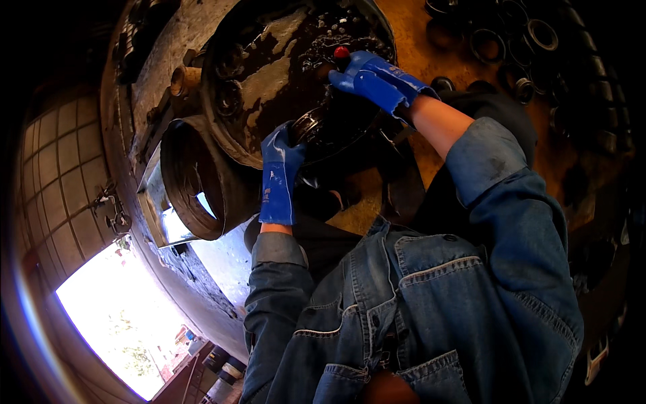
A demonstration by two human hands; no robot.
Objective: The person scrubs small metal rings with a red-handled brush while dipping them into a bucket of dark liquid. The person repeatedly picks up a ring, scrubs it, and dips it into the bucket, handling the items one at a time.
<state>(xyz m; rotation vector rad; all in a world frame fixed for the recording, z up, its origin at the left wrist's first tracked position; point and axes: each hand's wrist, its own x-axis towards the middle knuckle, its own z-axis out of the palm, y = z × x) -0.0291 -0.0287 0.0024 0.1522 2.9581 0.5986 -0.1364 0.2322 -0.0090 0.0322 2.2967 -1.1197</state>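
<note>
Blue denim jacket (431, 303), worn by the person and filling the lower right, with wide turned-up cuffs on both forearms. Above, at upper centre, round basin (229, 149) of dark liquid (323, 20), with tan patches and a cluster of bubbles near the far right side. To the right of the basin, orange-brown surface (412, 40) fading into shadow, with a scatter of dark rings (488, 46) at the far end. At lower left, glaring white opening (121, 323) to the outdoors. Between opening and basin, just beside the basin rim, metal cylinder (235, 192) on its side, with open mouth facing left. Over the right half of the basin, right hand (370, 77) in a blue glove, fingers bent around a red-ended object (342, 52), mostly hidden by the glove apart from the rounded red end. At the near edge of the basin, left hand (281, 161) in a matching glove, fingers curled onto a shiny metal ring (308, 126), fingertips partly out of sight. Ring tilted, inside the near rim and below the right hand; contact with the liquid impossible to tell.
</note>
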